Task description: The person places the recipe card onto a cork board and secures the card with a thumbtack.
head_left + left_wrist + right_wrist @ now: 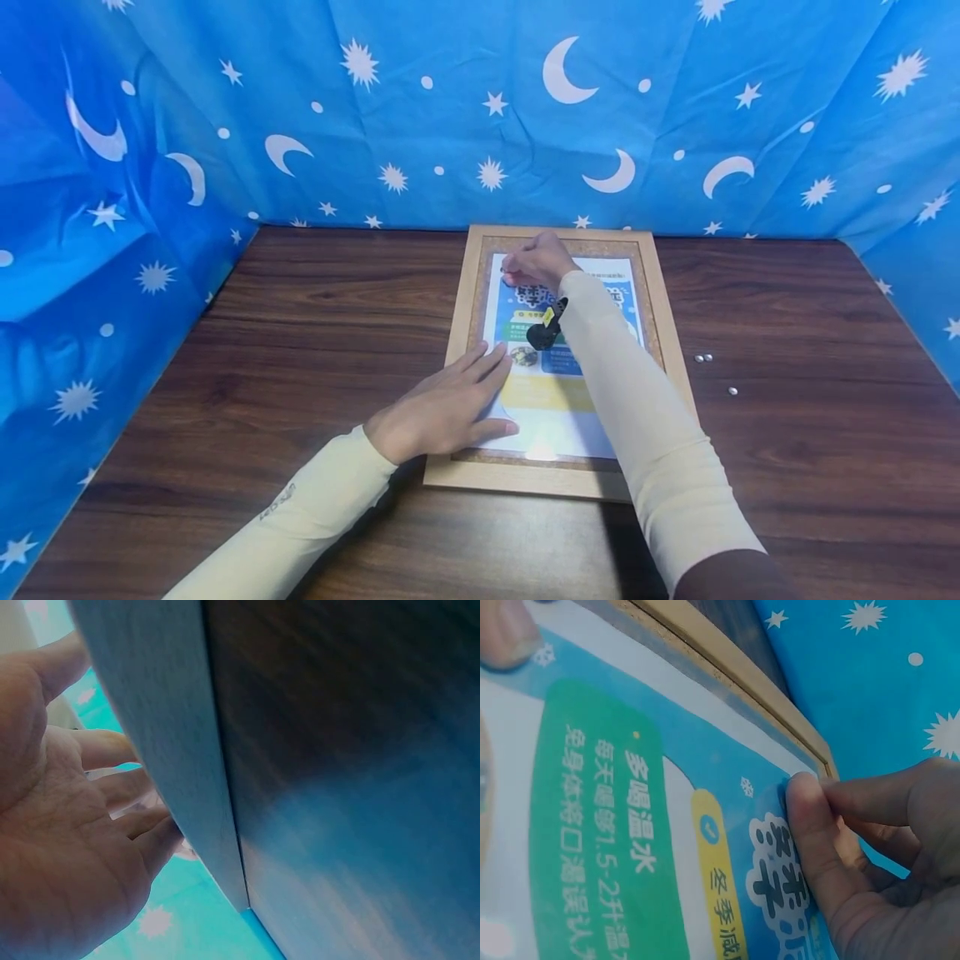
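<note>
A printed poster (558, 393) with Chinese text lies on a cork board (480, 321) in a wooden frame (517, 477). My left hand (450, 404) rests spread, fingers straight, across the frame's left side and the poster's left edge. In the left wrist view its palm (67, 825) shows beside the frame's edge. At the poster's far left corner my right hand (543, 260) has curled fingers. Thumb and forefinger of the right hand (885, 877) pinch close to the poster in the right wrist view. A small dark thing shows at those fingertips, mostly hidden; its kind is unclear.
Several small shiny round pieces (732, 391) lie on the dark wooden table (810, 467), right of the frame. A blue cloth (465, 125) with moons and stars hangs behind the table and at its sides. Black wrist gear (543, 336) hangs under the right wrist.
</note>
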{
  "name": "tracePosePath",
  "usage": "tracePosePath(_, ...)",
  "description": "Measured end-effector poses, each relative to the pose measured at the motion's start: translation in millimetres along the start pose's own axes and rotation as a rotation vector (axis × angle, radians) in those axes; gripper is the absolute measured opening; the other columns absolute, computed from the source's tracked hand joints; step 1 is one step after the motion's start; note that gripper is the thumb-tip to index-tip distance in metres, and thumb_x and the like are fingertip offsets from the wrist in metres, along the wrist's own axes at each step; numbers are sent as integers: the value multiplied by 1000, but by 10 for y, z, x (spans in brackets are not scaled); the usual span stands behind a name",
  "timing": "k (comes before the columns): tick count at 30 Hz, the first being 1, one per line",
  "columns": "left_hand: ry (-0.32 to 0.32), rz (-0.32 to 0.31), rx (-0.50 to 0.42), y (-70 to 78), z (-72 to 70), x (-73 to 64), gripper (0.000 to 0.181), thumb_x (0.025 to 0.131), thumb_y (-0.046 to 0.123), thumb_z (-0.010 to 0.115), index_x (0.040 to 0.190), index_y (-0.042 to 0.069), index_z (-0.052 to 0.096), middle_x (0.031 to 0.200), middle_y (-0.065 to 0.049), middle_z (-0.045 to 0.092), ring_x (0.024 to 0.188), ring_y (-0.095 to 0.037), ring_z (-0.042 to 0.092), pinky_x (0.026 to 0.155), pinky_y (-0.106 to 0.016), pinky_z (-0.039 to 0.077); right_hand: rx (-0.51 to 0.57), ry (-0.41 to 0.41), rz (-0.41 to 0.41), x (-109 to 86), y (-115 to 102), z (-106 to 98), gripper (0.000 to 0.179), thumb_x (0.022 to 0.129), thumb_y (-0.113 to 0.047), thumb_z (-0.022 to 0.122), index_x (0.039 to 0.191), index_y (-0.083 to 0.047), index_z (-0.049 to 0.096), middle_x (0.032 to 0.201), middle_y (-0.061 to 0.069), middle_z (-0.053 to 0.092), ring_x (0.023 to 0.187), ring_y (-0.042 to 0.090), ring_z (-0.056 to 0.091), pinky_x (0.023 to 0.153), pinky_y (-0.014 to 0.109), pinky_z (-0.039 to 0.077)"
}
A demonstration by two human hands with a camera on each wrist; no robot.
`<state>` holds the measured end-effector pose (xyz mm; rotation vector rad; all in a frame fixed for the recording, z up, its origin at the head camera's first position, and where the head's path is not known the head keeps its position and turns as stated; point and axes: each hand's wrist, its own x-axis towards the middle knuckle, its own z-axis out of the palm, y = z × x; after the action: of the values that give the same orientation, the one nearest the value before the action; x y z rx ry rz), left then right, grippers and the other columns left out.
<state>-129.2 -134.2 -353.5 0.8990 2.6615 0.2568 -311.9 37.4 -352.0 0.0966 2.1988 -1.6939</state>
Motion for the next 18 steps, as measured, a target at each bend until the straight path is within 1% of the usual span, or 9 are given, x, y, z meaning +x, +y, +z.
tracePosePath(3, 1, -3, -7, 3, 1, 0, 83, 101, 56, 52, 160, 5, 24, 168, -13, 13, 155, -32, 7, 123, -45, 14, -11, -15, 1, -5, -3, -9, 20, 100, -8, 64, 116, 1, 69, 110, 14, 70, 91, 22, 71, 88, 31, 57)
tracePosePath(7, -5, -11, -9, 12, 6, 10, 83, 101, 57, 52, 161, 6, 24, 168, -11, 12, 155, -30, 7, 123, -44, 14, -38, -38, -22, -54, -18, -35, 20, 101, -8, 61, 117, 1, 68, 111, 14, 68, 95, 24, 70, 89, 33, 57)
tracePosePath(10, -13, -17, -13, 17, 9, 14, 84, 100, 58, 52, 161, 7, 24, 169, -10, 12, 155, -30, 6, 123, -45, 15, -71, -40, -41, -107, -30, -78, 20, 101, -7, 59, 118, 1, 67, 111, 14, 67, 97, 24, 68, 91, 33, 56)
tracePosePath(15, -20, -25, -29, 15, -6, 4, 84, 100, 57, 53, 161, 8, 24, 169, -9, 11, 155, -30, 5, 123, -46, 15, -101, -61, -93, -198, -51, -204, 25, 101, -5, 59, 122, 5, 66, 116, 18, 67, 102, 28, 67, 95, 38, 55)
tracePosePath(18, -20, -23, -34, 14, -19, -3, 84, 100, 57, 53, 161, 7, 24, 169, -9, 11, 155, -30, 5, 123, -46, 15, -145, -66, -113, -267, -65, -314, 27, 101, -9, 61, 124, 4, 66, 118, 19, 67, 105, 29, 66, 98, 40, 53)
